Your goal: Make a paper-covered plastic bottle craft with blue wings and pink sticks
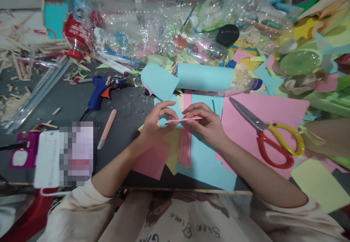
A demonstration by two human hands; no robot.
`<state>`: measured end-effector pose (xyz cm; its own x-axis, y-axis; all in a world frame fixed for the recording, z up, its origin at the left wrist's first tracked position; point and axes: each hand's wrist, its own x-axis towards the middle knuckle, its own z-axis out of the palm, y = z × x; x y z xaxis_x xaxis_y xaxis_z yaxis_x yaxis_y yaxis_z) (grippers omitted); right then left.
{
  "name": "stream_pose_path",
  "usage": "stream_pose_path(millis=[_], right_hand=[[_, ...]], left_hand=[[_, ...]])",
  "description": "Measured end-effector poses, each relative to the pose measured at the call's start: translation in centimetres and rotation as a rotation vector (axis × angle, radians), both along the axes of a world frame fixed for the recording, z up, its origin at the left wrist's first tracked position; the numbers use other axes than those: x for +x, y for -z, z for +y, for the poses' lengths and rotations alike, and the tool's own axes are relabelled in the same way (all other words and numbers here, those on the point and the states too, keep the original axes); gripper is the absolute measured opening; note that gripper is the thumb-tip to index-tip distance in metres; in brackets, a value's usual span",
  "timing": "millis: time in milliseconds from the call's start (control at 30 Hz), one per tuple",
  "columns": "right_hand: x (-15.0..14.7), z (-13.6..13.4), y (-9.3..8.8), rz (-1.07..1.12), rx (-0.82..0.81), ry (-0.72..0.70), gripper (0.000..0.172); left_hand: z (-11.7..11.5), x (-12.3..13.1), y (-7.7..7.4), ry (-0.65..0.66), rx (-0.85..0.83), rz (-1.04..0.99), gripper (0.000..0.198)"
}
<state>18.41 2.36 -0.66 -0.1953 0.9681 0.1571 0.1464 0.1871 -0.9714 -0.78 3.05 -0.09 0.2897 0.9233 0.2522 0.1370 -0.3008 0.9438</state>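
Note:
My left hand (155,123) and my right hand (206,122) hold a thin pink paper strip (184,119) between them, each pinching one end just above the table. Under the hands lie more pink strips (186,147), a light blue sheet (205,158), a yellow scrap (172,151) and a pink sheet (151,160). Right of my right hand, red and yellow scissors (273,138) lie on a large pink sheet (276,110).
A plastic bottle wrapped in light blue paper (207,77) lies behind the hands. A blue glue gun (102,90) and a glue stick (107,128) lie at left. Clear bottles (153,27) and coloured paper scraps (308,41) pile at the back; wooden sticks (16,70) far left.

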Motion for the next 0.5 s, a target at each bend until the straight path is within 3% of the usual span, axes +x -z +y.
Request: stream_pose_path(millis=[500], right_hand=[[0.03, 0.09, -0.08, 0.043, -0.040, 0.026, 0.015]], left_hand=[[0.13, -0.12, 0.11, -0.052, 0.107, 0.065, 0.035]])
